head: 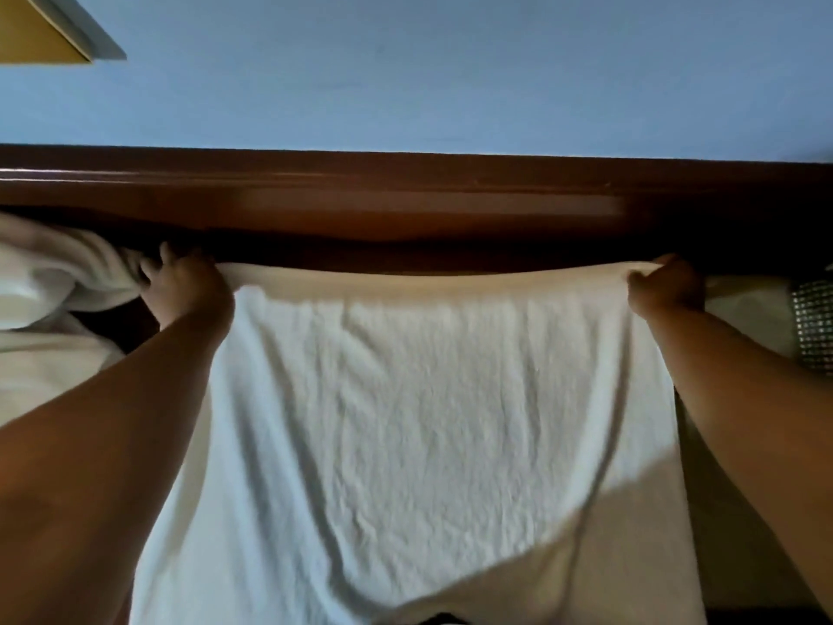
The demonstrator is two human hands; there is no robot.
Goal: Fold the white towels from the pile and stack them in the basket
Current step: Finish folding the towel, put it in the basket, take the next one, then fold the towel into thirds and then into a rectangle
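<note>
A white towel (419, 399) is stretched out wide in front of me, its far edge pulled taut between my two hands. My left hand (185, 284) grips the far left corner and my right hand (665, 286) pinches the far right corner. The towel hangs toward me and its near end runs out of view at the bottom. A pile of crumpled white towels (54, 281) lies at the left, just beyond my left hand. At the right edge, a basket (813, 327) with a shiny woven wall shows partly, with white cloth (743, 309) beside it.
A dark brown wooden rail (405, 196) runs across the view right behind the towel's far edge. Above it is a blue wall (450, 74). A yellow panel with a white frame (40, 29) sits at the top left corner.
</note>
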